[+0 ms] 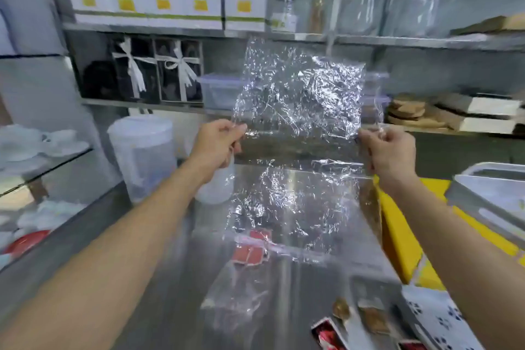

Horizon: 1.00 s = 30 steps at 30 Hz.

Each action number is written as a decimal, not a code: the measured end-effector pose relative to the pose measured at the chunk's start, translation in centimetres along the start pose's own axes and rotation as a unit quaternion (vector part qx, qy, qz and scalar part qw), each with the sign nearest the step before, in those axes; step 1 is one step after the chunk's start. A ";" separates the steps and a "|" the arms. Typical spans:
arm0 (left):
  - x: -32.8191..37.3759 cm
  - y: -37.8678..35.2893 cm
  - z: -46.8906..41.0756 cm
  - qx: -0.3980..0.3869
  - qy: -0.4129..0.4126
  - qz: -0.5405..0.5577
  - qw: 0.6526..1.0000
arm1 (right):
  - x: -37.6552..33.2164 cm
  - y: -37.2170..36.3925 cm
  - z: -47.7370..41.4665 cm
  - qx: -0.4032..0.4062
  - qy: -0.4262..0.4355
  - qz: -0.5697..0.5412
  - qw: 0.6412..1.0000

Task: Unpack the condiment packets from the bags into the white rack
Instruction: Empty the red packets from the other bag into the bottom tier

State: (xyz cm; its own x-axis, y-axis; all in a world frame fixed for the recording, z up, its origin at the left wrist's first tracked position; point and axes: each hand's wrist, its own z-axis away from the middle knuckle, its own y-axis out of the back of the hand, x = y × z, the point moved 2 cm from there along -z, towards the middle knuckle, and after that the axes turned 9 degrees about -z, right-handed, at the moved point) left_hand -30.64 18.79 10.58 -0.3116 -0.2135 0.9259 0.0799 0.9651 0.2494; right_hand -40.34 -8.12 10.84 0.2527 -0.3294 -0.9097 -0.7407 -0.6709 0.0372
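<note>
the person holds a crinkled clear bag up in front of the shelves, with both arms stretched forward. the left hand pinches the left edge of the bag between thumb and curled fingers, and the right hand pinches the right edge in the same way. the two hands are well apart, at the same height, and the bag is stretched flat between them. one part of the bag stands above the hands and the other part hangs down below them, toward the table.

below the hands, near the lower edge of the hanging part, there are some red packets. i cannot tell if they are inside the bag or lying on the table behind it. closer to the person a second bag lies flat on the table. below the right hand, near the forearm, lie a few brown packets, and just beside them, at the bottom edge of the view, is what looks like a corner of the white rack with red packets in it.

to the left of the left hand stands a plastic jug. under the right forearm is a yellow board, and to the right of the right hand is a metal tray.
</note>
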 end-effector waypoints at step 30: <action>-33.3 21.0 9.8 0.017 0.411 -0.479 0.776 | 18.4 -30.6 23.7 -0.400 -0.137 0.364 0.830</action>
State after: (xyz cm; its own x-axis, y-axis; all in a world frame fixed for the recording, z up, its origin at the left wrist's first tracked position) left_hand -27.86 47.63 -17.77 0.4968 -0.8464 0.1917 0.1551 0.3040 0.9400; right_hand -27.75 22.11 -16.83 -0.3133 -0.7504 -0.5821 0.0432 -0.6236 0.7806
